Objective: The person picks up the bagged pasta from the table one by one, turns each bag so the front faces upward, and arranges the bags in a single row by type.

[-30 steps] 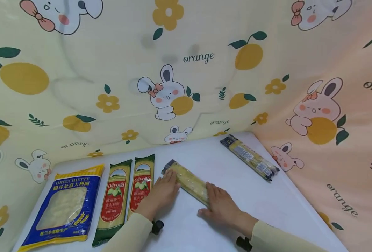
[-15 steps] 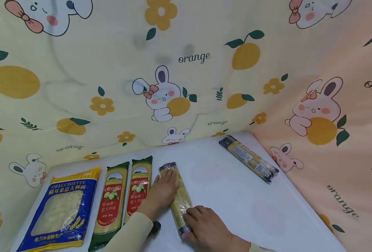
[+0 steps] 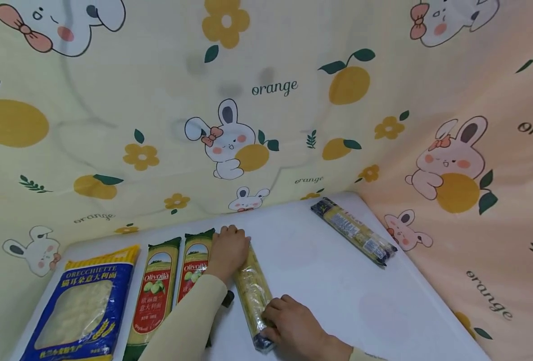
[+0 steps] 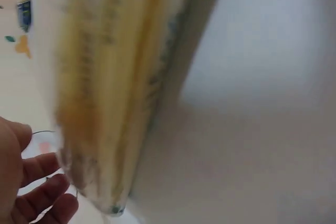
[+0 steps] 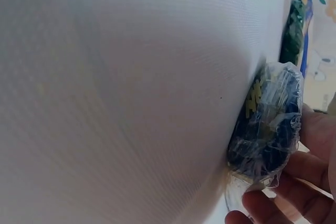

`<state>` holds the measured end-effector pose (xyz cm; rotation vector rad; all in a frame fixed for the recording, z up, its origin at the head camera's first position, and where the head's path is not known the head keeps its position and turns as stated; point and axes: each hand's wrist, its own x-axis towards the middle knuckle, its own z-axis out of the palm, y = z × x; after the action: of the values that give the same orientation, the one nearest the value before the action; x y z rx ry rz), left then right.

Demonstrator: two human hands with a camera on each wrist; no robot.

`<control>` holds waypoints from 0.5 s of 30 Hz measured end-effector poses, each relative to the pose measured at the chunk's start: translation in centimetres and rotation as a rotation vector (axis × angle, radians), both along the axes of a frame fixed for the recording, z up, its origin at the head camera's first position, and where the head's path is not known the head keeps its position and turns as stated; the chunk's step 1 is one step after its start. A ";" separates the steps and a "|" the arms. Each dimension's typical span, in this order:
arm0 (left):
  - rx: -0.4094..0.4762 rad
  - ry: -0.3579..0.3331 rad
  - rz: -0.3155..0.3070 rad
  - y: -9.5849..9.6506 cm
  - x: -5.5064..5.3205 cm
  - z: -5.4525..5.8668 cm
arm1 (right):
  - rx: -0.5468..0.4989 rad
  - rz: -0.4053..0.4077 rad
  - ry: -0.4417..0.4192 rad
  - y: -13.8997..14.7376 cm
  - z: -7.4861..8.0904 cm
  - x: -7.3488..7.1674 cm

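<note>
A long clear-wrapped pack of pasta lies on the white table, slightly slanted, with a dark near end. My left hand is arched over its far end, fingers bent down and hiding that tip. In the left wrist view the pasta pack is blurred, and the left fingers are right at its end. At the near end my right hand holds the pack by its side. The right wrist view shows the crinkled dark end between thumb and fingers.
Two green-and-red Olivoilà pasta packs lie left of the hands, the nearer one partly under the left arm. Farther left is a blue-and-yellow orecchiette bag. Another long pasta pack lies by the right edge. A printed cloth rises behind.
The pasta pack has turned from a diagonal to nearly lengthwise. My right hand has moved to its near end; the left has gone from lying flat on top to arching over the far end.
</note>
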<state>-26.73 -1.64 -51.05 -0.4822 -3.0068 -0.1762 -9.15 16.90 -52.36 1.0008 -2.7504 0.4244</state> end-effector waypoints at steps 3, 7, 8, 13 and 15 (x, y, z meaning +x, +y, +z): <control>-0.057 -0.027 0.003 0.4 -0.4 -0.4 | -0.006 -0.009 -0.004 -0.1 0.0 0.2; -0.097 -0.011 0.016 0.7 -0.5 -1.2 | 0.008 -0.023 -0.042 -0.2 0.1 0.2; -0.102 -0.001 0.015 0.7 -0.5 -1.4 | 0.011 -0.027 -0.050 -0.1 0.2 0.3; -0.093 0.094 -0.011 0.5 -0.5 -2.2 | 0.009 -0.031 -0.014 -0.1 0.1 0.4; -0.076 0.143 -0.020 0.3 -0.5 -2.3 | 0.003 -0.025 0.026 -0.2 0.0 0.5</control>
<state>-27.23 -1.37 -53.37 -0.5083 -2.8786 -0.0268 -8.65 16.74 -52.36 0.9652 -2.7379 0.4004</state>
